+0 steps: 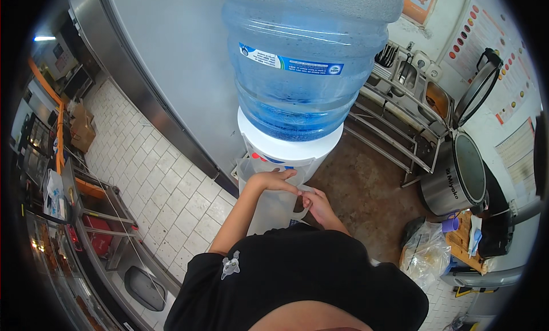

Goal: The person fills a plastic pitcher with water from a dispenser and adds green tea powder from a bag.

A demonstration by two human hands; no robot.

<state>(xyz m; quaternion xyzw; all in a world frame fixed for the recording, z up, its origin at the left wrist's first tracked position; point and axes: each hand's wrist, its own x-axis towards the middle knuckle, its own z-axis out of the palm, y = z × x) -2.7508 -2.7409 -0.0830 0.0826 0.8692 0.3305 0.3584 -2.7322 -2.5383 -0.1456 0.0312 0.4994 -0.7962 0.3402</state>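
A white water dispenser point(286, 145) stands in front of me with a big blue bottle point(303, 56) upside down on top. My left hand point(278, 180) reaches to the dispenser's front and lies on its tap, fingers curled over it. Under the tap sits a clear plastic jug point(264, 208), held up against the dispenser. My right hand point(316, 204) is closed on the jug's handle at its right side. The tap itself is hidden under my left hand, and I cannot see any water flowing.
A large steel cooker point(454, 182) with its lid up stands on the floor at the right, behind it a metal rack point(394, 133). A clear plastic bag point(426, 254) and a purple cup point(451, 223) lie at lower right. A steel counter point(108, 216) runs along the left.
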